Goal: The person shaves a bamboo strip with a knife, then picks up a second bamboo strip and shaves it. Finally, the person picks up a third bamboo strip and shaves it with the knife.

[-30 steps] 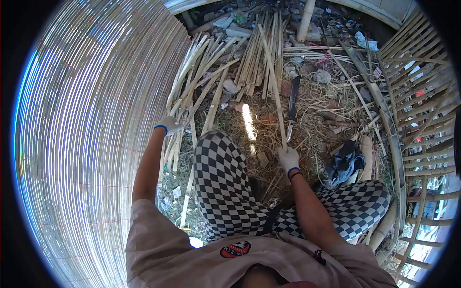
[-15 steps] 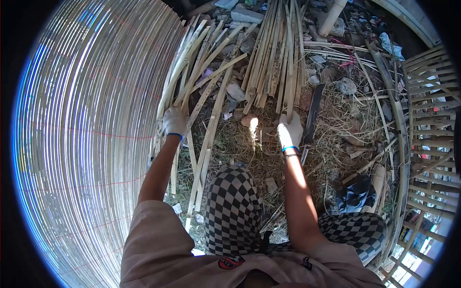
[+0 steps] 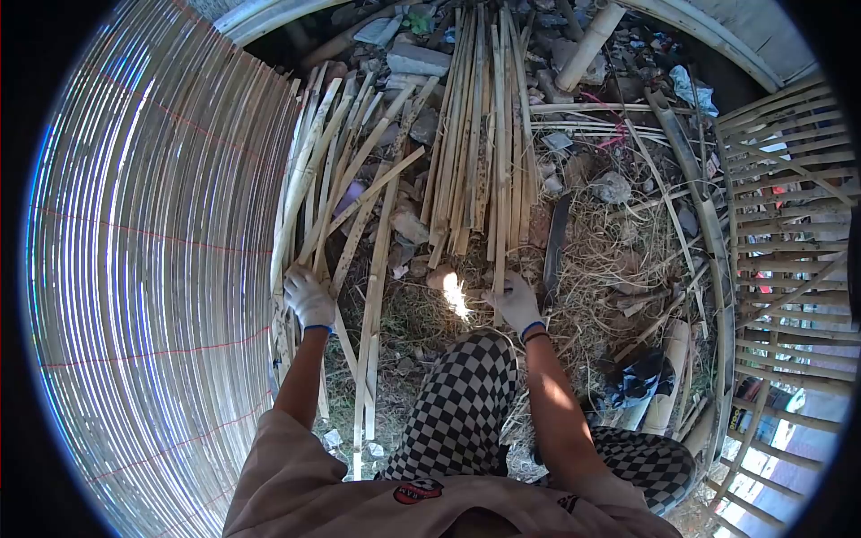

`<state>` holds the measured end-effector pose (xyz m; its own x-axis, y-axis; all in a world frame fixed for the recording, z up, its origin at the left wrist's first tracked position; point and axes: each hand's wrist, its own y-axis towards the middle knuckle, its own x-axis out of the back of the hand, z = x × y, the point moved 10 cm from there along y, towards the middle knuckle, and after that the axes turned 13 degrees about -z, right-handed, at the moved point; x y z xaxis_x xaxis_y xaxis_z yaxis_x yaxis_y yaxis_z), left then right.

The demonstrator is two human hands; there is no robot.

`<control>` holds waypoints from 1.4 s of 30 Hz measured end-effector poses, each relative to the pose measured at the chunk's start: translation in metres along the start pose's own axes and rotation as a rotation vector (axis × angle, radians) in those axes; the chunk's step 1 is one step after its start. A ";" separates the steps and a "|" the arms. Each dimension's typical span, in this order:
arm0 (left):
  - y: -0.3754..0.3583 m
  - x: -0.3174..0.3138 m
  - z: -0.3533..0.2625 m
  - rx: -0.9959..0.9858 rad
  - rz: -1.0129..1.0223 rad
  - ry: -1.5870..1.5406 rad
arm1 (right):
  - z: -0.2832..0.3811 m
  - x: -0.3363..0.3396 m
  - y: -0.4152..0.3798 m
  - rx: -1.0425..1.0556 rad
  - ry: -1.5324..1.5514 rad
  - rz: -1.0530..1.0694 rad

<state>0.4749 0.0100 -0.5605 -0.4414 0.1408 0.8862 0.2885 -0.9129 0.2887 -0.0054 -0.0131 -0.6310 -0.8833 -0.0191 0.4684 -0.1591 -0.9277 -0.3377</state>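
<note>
My left hand, in a white glove, lies with its fingers apart at the lower ends of a loose pile of bamboo strips, next to the large bamboo screen. My right hand, also gloved, pinches the lower end of one long bamboo strip. That strip reaches up over the central bundle of strips. A dark flat blade lies just to the right of the bundle, close above my right hand.
Stones and rubble lie at the top. Dry shavings cover the ground on the right. A slatted bamboo frame stands at the far right. A black plastic bag lies near my checkered knee.
The view has shifted. My left hand's fingers have spread at the left pile. My right hand has drawn nearer to my knee, with the strip's end lower than before.
</note>
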 end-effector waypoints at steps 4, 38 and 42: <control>-0.005 -0.003 -0.002 -0.003 0.004 0.011 | -0.003 0.002 0.008 0.135 -0.404 0.103; 0.003 -0.021 0.014 0.208 0.234 -0.022 | 0.147 0.076 0.132 0.616 -0.272 -0.494; 0.002 -0.017 0.012 0.206 0.206 -0.034 | 0.169 0.055 0.208 0.746 -0.417 -0.340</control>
<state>0.4933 0.0104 -0.5710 -0.3278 -0.0236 0.9445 0.5373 -0.8269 0.1658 -0.0124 -0.2706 -0.5374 -0.5877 0.3006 0.7512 0.0723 -0.9052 0.4187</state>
